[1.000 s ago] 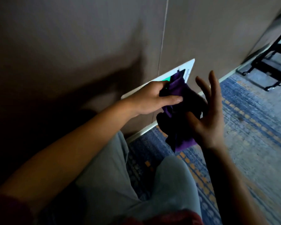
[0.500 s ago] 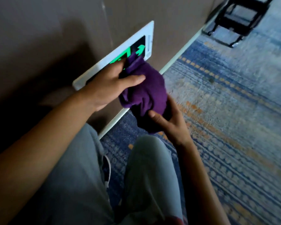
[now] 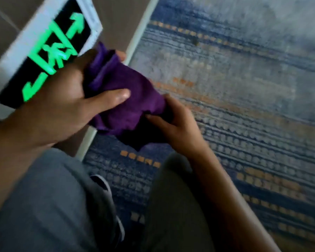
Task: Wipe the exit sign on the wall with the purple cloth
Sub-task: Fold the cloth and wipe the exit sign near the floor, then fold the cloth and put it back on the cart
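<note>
Closest to where the person crouches, grey-trousered knees (image 3: 49,206) fill the foreground, with a shoe (image 3: 105,186) just visible between them on the patterned carpet (image 3: 244,106). Just above the knees, both hands are busy with the purple cloth (image 3: 124,99), which sits bunched below and right of the exit sign (image 3: 49,51) and, as far as I can see, not pressed against it. The left hand (image 3: 58,102) has its fingers (image 3: 109,96) closed round the upper part of the bundle, thumb laid across the front. The right hand (image 3: 175,122) pinches the lower hanging edge, fingers curled into the dark folds.

It looks to me like a regathering step: the cloth is being folded into a better pad rather than wiped. Beyond the hands, the sign hangs low on the wall (image 3: 116,13), just above the pale skirting (image 3: 140,31), its green figure and arrows glowing. The next move, I'd judge, is to carry the bundle up and left onto the black face and sweep along it.
</note>
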`<state>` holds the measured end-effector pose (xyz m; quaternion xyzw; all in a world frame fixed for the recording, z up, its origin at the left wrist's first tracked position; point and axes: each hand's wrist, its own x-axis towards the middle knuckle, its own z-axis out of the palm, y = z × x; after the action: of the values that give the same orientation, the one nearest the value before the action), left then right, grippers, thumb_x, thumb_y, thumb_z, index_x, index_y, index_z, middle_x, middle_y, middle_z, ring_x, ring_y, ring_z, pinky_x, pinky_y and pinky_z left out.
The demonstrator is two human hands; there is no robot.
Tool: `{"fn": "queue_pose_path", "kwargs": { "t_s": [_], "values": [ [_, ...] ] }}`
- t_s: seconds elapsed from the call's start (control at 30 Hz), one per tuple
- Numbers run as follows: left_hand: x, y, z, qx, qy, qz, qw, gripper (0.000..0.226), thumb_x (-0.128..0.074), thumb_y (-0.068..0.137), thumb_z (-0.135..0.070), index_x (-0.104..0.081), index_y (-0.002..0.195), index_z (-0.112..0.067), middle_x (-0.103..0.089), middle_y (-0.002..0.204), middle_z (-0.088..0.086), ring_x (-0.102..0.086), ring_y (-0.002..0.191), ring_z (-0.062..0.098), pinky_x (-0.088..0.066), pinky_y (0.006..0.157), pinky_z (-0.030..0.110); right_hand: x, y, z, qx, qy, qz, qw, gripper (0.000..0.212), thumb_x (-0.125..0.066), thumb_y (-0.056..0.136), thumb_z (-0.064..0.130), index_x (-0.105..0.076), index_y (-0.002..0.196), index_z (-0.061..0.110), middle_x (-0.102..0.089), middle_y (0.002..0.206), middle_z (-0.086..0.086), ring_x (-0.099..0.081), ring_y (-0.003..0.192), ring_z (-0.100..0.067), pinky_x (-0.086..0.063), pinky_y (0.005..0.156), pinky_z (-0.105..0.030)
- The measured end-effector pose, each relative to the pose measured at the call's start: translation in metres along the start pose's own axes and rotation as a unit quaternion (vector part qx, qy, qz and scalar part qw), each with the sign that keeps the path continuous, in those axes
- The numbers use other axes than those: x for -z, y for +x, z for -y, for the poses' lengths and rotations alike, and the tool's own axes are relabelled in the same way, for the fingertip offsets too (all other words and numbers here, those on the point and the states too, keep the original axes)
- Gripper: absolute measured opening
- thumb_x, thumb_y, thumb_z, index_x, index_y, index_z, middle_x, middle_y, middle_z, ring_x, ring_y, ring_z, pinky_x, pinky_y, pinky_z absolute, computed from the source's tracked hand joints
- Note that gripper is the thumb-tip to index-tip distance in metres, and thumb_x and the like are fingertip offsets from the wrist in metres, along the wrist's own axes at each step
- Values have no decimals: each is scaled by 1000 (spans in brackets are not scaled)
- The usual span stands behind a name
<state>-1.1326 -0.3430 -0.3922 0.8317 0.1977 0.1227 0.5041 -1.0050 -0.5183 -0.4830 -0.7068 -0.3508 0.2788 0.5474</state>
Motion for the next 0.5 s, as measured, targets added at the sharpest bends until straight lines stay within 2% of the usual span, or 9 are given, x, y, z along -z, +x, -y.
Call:
{"fn": "queue_pose_path", "kwargs": {
  "t_s": [0.03, 0.1, 0.2, 0.3, 0.4, 0.47, 0.5],
  "values": [
    [-3, -3, -2, -12, 13, 2, 1000, 44, -74, 86, -34, -60, 127, -38, -70, 118, -28, -63, 114, -10, -47, 95, 7, 3, -3, 3, 3, -28, -26, 999, 24, -71, 89, 26, -58, 106, 17, -71, 92, 4, -68, 82, -10, -56, 72, -38],
    [-5, -2, -4, 1, -14, 1, 1000, 38, -71, 91, -24, -61, 124, -39, -71, 115, -30, -64, 111, -10, -47, 91, 5, 10, -8, 8, -3, -73, -78, 994, 24, -69, 89, 26, -54, 107, 21, -71, 95, 8, -68, 82, -6, -55, 69, -30],
    [-10, 13, -1, 26, -38, 35, 998, 41, -68, 94, -13, -56, 130, -27, -70, 117, -21, -64, 115, -5, -46, 97, 11, 26, -28, 16, -41, -86, -104, 990, 24, -72, 90, 26, -58, 107, 17, -66, 102, 3, -66, 86, -9, -52, 70, -25],
    [-21, 15, 2, 55, -48, 88, 993, 44, -69, 94, -17, -53, 134, -19, -65, 124, -15, -61, 120, -1, -44, 102, 16, 41, -57, 27, -66, -163, -125, 976, 30, -69, 90, 37, -59, 108, 15, -51, 112, 2, -56, 94, -14, -49, 74, -26],
    [-40, 7, -2, 62, -6, 146, 987, 48, -69, 95, -26, -52, 139, -21, -62, 132, -10, -58, 126, 0, -45, 107, 22, 58, -88, 46, -109, -225, -106, 962, 28, -68, 89, 30, -58, 108, 12, -52, 106, -1, -57, 91, -23, -43, 69, -35],
    [-49, -2, -12, 92, -7, 171, 981, 47, -69, 97, -24, -51, 140, -26, -60, 132, -15, -56, 123, -9, -44, 103, 14, 70, -107, 63, -138, -210, -78, 965, 24, -66, 91, 27, -55, 109, 16, -60, 101, 0, -61, 87, -23, -44, 66, -34],
    [-53, -7, -19, 114, -15, 176, 978, 46, -68, 98, -22, -50, 140, -26, -59, 132, -18, -56, 121, -13, -43, 99, 9, 76, -116, 72, -153, -195, -69, 966, 24, -64, 92, 26, -53, 112, 18, -63, 98, 2, -62, 85, -18, -47, 66, -29]
  ]
}}
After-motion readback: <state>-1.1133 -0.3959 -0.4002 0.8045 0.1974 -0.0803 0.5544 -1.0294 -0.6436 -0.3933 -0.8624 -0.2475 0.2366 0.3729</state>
